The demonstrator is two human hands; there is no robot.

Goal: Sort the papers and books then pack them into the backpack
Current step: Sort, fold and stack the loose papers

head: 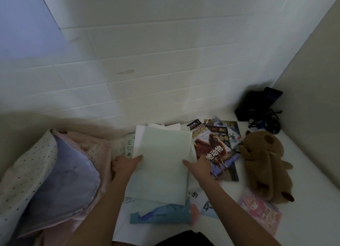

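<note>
my left hand (pixel 127 162) and right hand (pixel 197 167) grasp a stack of white papers (pixel 163 163) by its sides, beside an animal book (pixel 215 153).

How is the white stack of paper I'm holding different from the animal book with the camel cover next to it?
The paper stack looks plain and pale, with no print showing; the camel book has a colourful photo cover with large Chinese characters. The stack is gripped at both side edges by the left hand and right hand; the book lies untouched except where the right hand overlaps it. Both rest on the white surface.
</note>
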